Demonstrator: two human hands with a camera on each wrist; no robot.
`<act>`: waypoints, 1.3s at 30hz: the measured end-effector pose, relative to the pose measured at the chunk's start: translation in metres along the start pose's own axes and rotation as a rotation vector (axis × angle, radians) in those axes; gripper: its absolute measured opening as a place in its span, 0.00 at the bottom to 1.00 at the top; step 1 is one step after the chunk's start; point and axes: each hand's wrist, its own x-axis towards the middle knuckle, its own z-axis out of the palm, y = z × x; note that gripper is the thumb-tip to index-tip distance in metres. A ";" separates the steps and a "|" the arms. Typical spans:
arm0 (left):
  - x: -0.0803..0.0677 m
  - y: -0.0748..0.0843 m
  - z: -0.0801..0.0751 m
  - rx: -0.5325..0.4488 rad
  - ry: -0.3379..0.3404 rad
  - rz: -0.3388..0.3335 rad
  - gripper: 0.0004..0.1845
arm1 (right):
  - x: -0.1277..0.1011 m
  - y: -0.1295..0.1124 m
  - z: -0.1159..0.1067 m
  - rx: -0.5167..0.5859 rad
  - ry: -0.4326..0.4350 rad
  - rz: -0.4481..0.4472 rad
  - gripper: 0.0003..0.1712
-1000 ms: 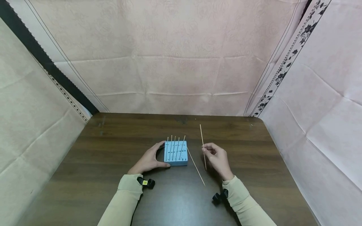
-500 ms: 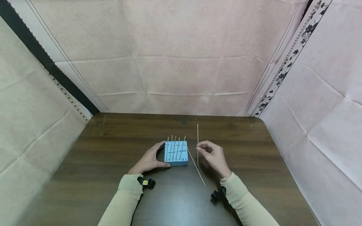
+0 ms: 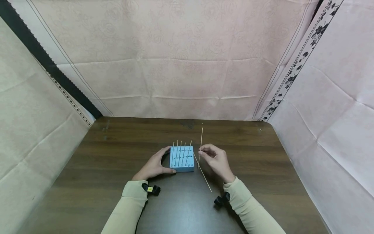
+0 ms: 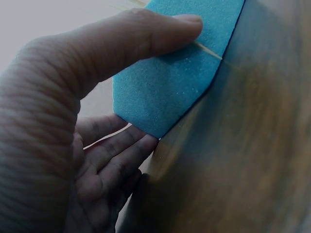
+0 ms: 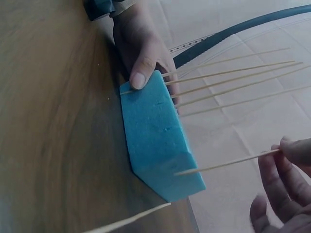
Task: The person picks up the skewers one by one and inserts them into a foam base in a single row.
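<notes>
A blue foam block (image 3: 181, 159) stands on the dark wooden table (image 3: 117, 156) with several thin wooden skewers (image 3: 181, 146) upright in it. My left hand (image 3: 163, 161) grips its left side, thumb (image 4: 146, 34) pressed on the foam block (image 4: 165, 92). Just right of the block, my right hand (image 3: 202, 152) pinches one more skewer (image 3: 200, 139), nearly upright. In the right wrist view this held skewer (image 5: 228, 162) points at the block (image 5: 155, 136) near its corner; whether it touches is unclear. My right hand's fingers (image 5: 291, 155) show at the edge.
A loose skewer (image 3: 203, 174) lies on the table slanting from the block's right side toward me, also seen as the loose skewer (image 5: 126, 221) in the right wrist view. Pink cloth walls (image 3: 187, 65) close in the table on three sides.
My right hand has carried its skewer leftward to the block's right edge, and the skewer has swung more upright. The left hand and the block have stayed put.
</notes>
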 end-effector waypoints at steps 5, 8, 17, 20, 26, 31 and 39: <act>0.001 0.001 -0.001 0.001 0.006 0.003 0.64 | 0.004 -0.004 0.003 0.000 -0.007 -0.034 0.09; 0.002 0.001 -0.001 0.004 0.008 0.001 0.65 | 0.006 -0.005 0.005 0.006 -0.012 -0.037 0.08; 0.002 -0.001 -0.001 0.003 0.003 -0.007 0.64 | 0.007 -0.022 0.008 0.023 -0.016 -0.073 0.06; 0.002 -0.001 -0.002 0.005 0.006 -0.006 0.64 | 0.007 -0.037 0.008 0.052 -0.013 -0.099 0.06; 0.002 -0.001 -0.001 -0.002 0.008 -0.005 0.64 | 0.009 -0.051 0.010 0.075 -0.031 -0.117 0.05; 0.002 -0.001 0.000 -0.005 0.005 -0.003 0.65 | 0.010 -0.034 0.016 0.069 -0.051 -0.124 0.04; 0.002 -0.001 0.000 0.001 0.004 -0.005 0.64 | 0.007 -0.042 0.021 0.016 -0.116 -0.110 0.05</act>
